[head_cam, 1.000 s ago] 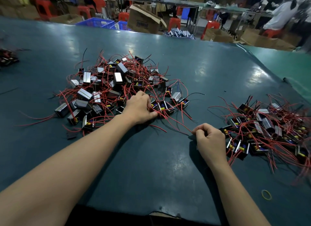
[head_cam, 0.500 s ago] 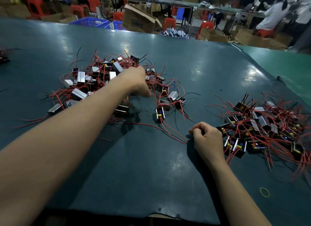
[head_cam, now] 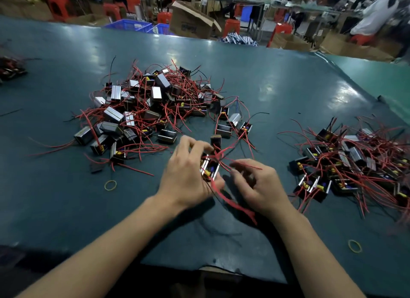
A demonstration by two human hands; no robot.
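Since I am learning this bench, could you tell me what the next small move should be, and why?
Probably pinch the loose red wires with the right hand: the left hand grips the coil part, and its wires splay toward that hand.

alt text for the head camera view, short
A person's left hand grips a small transformer over a green table while the right hand, fingers curled, works among its red leads. A large pile of such transformers lies beyond, a smaller pile to the right.
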